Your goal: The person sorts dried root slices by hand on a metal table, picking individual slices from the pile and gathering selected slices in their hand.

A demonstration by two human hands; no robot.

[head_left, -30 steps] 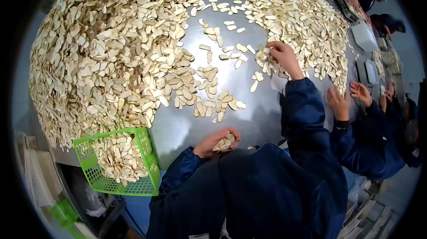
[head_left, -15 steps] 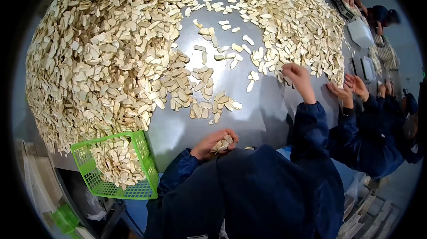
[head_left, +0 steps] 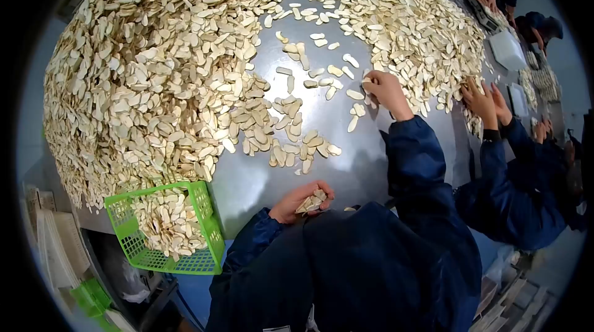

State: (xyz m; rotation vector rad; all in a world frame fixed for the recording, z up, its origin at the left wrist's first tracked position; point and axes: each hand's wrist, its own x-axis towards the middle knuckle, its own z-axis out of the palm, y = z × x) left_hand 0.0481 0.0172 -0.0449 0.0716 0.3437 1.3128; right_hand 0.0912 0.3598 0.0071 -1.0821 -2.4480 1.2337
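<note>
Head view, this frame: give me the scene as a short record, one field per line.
Surface: grey table
Left hand: cupped around several pale slices
Right hand: over the table beside loose slices; whether it holds one is unclear
Heaps: larger heap on the left, another heap on the right
Container: green basket at the table's near left edge, slices inside
Nearby: a co-worker's hands at the right heap's near end

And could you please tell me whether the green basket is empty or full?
Partly filled: pale slices are heaped inside the green basket, while its left side shows bare.
</note>
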